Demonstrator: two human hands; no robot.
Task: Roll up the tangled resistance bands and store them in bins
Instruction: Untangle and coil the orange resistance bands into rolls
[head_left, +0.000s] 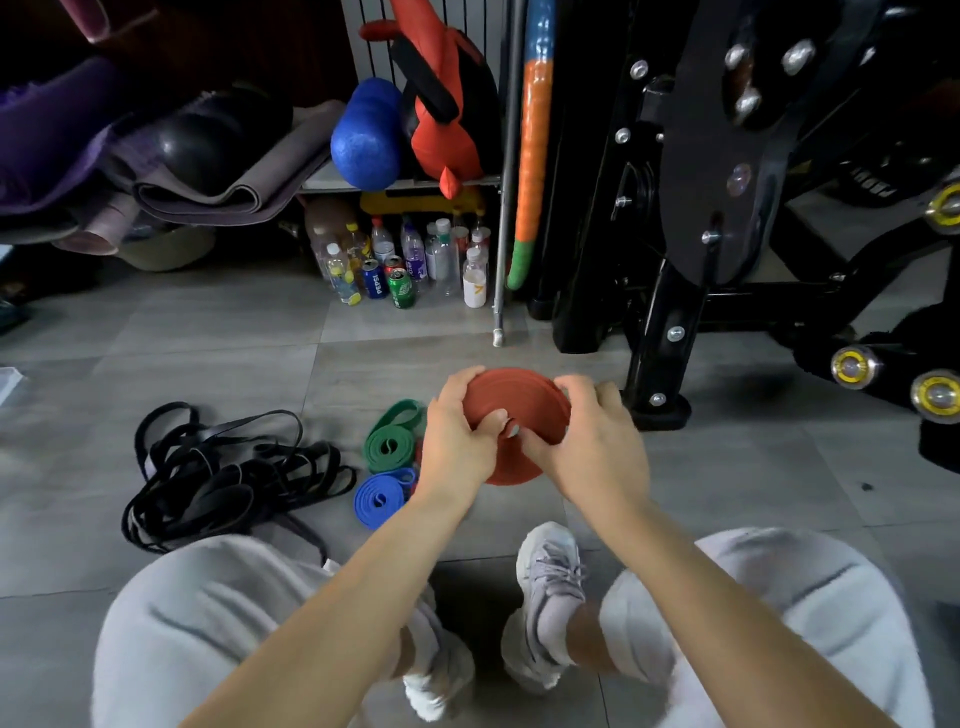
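A red resistance band (519, 402), wound into a flat coil, is held up above the floor between both hands. My left hand (454, 431) grips its left edge with fingers curled toward the centre hole. My right hand (592, 441) grips the right edge and lower part. On the floor to the left lie a rolled green band (392, 441) and a rolled blue band (379, 498). Further left sits a tangled heap of black bands (218, 478). No bin is clearly in view.
I sit cross-legged on grey floor tiles in light trousers and pale sneakers (550, 587). A black machine frame (670, 291) stands at the right. Bottles and cans (400, 270) cluster under a shelf with mats, a blue foam roller (363, 135) and a red bag.
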